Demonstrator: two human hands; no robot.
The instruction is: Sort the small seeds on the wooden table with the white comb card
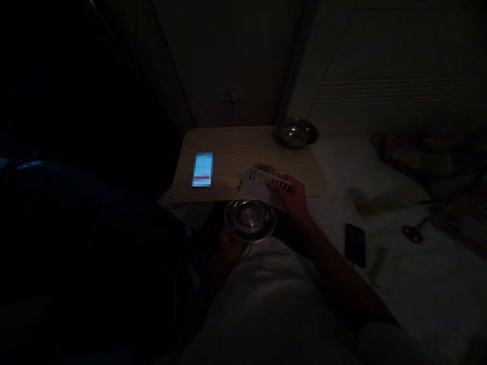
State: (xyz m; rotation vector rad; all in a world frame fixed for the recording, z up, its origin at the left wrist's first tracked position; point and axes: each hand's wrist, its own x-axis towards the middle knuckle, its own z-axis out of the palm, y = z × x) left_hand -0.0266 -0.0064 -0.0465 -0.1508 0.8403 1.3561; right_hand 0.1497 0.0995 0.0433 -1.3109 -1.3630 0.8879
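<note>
In my right hand (291, 192) is a white flat piece with a row of dark slots (262, 178), its fingers closed round the right end. It rests low over the wooden tabletop (228, 142), against a scatter of small dark bits (266, 167) whose kind I cannot make out. Just below the front edge of the table, my left hand (230, 243) grips the rim of a shiny metal bowl (262, 234). The bowl's inside looks up at me, and the dim light hides most of what may lie in it.
A lit phone (202, 170) lies on the table's left side. Another metal bowl (297, 134) stands at the back right corner. On the white sheet to the right are a dark phone (355, 245), red-handled scissors (413, 234) and bundled cloth (414, 157). A wall socket (231, 92) is behind.
</note>
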